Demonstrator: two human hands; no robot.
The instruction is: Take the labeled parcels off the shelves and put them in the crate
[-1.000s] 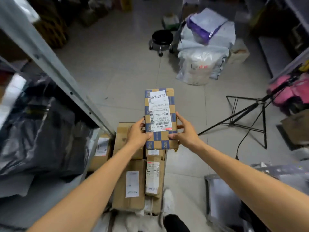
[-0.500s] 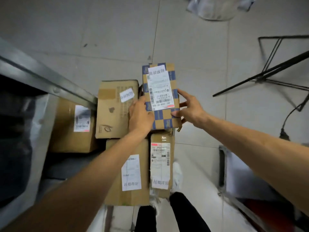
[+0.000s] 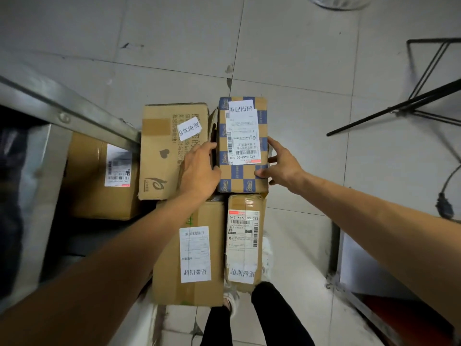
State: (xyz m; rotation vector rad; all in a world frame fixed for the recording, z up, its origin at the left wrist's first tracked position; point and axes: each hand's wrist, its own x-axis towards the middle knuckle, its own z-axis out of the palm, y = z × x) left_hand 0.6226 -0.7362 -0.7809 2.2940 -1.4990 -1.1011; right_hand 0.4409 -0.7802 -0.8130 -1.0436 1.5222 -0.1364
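Note:
A blue-and-tan checkered parcel with a white shipping label lies flat among other boxes below me. My left hand grips its left edge and my right hand holds its right edge. Beside it lies a tan box with a small white label. Nearer to me are a large box and a narrow parcel, both labelled. No crate wall is discernible around these boxes.
A metal shelf rail runs diagonally at left, with another labelled box under it. A black tripod and cable stand at right. My legs and shoes are at the bottom, a metal frame beside them.
The checkered parcel has been lowered from chest height down onto the pile of boxes, both hands still on it. The camera has tilted down toward the floor.

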